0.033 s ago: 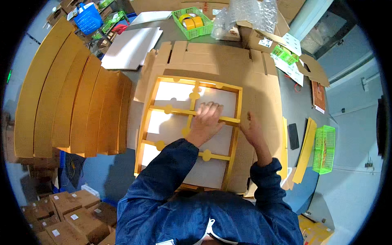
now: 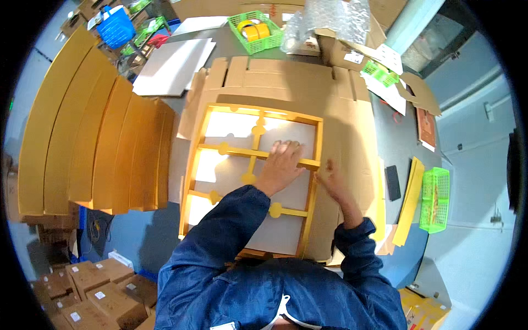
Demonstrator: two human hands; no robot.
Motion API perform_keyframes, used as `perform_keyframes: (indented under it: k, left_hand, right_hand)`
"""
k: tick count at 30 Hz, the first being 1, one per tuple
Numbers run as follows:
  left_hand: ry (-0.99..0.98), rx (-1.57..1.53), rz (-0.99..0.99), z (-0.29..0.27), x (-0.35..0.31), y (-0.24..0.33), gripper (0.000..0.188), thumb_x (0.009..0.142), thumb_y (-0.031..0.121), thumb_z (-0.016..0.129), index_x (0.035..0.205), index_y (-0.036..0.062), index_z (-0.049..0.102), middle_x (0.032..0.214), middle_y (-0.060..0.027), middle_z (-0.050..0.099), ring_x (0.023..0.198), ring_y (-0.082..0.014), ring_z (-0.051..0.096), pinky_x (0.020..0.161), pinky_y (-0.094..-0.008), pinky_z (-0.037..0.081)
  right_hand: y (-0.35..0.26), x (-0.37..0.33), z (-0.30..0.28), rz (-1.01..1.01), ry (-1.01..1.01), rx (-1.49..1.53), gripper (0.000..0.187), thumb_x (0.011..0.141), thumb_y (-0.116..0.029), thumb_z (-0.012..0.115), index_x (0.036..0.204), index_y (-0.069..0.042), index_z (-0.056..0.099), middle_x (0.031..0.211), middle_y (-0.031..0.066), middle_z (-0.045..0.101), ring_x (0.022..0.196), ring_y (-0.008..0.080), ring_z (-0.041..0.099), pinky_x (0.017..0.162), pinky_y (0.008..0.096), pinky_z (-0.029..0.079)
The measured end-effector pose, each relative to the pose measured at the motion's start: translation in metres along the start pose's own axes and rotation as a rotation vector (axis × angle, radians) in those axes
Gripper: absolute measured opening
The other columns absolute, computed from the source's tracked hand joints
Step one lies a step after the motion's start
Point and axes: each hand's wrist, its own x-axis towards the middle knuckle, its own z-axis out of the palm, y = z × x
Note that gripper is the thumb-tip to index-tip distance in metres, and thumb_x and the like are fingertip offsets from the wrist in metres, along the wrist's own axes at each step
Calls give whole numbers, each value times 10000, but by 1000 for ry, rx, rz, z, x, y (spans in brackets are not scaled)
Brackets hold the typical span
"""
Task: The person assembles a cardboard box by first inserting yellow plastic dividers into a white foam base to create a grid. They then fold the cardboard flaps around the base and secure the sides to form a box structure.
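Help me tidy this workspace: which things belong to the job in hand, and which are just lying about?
Probably the job:
yellow frame, left hand on its crossbar, right hand at its edge
cardboard underneath

Probably lying about:
blue bag
bubble wrap

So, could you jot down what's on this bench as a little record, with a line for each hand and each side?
Work piece: yellow frame with crossbars, on flattened cardboard
Left hand: across the farther crossbar, fingers bent
Right hand: at the frame's right edge; contact unclear
Left side: row of yellow-orange pieces
Far side: green basket holding tape rolls
Right side: dark flat rectangle, yellow strip, second green basket
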Motion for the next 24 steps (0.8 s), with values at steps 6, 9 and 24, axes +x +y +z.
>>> perform_keyframes:
  k: [6, 9, 24]
  left_hand:
    - [-380, 151, 29, 35, 3, -6, 264, 842, 313, 567, 899, 58, 530, 886, -89, 542, 874, -251, 526, 789, -372, 401]
    - [-345, 172, 71, 29, 5, -3, 231, 856, 289, 553, 891, 62, 531, 868, -73, 534, 847, -241, 523, 751, -369, 399]
    - [-292, 223, 70, 48, -17, -15, 175, 805, 240, 597, 838, 81, 534, 801, -79, 543, 802, -258, 528, 717, -389, 392]
  right_hand:
    - [-37, -37, 15, 124, -248, -120, 544, 772, -257, 639, 1161, 51, 414, 1029, 282, 580, 975, 423, 570, 836, 478, 461]
    - [-38, -35, 16, 135, -231, -175, 426, 778, -259, 609, 1007, 58, 442, 825, 273, 618, 801, 442, 609, 719, 496, 491]
    - [-32, -42, 31, -13, -164, -291, 309, 814, -187, 520, 953, 87, 483, 760, 259, 619, 647, 376, 633, 579, 438, 522]
